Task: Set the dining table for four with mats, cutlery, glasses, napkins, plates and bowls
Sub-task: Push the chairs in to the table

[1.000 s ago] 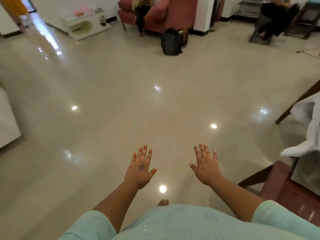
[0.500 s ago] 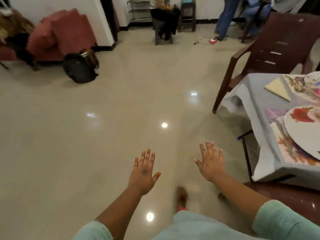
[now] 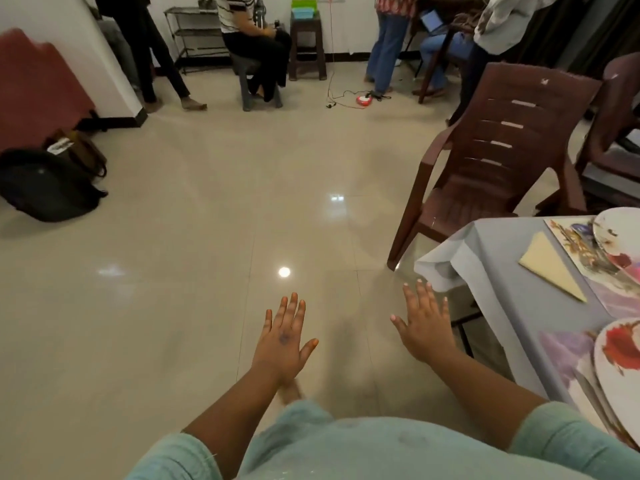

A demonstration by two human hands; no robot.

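- While I stand over the glossy beige tiled floor [image 3: 180, 306], my left hand [image 3: 282, 344] and right hand [image 3: 424, 327] are held out in front of me, palms down, fingers [image 3: 292, 308] straight and spread, grasping nothing.
- The counter [image 3: 498, 258] sits at my right under a pale grey cloth, its corner just beyond my right hand.
- On it lie a floral mat [image 3: 571, 247] with a folded cream napkin [image 3: 547, 268] beside it and a painted plate [image 3: 618, 237] on top; a nearer plate [image 3: 620, 362] rests on a second mat [image 3: 568, 351].
- A brown plastic chair [image 3: 491, 157] stands at the counter's far corner.
- Across the room I see several people by the wall, a brown stool [image 3: 306, 46], a metal rack [image 3: 194, 32], a red sofa [image 3: 34, 88] and a black backpack [image 3: 48, 185] at left.
- Compared with half a second ago, the view has swung right: more of the counter and chair show, the backpack sits further left, and my hands are spread just as before.
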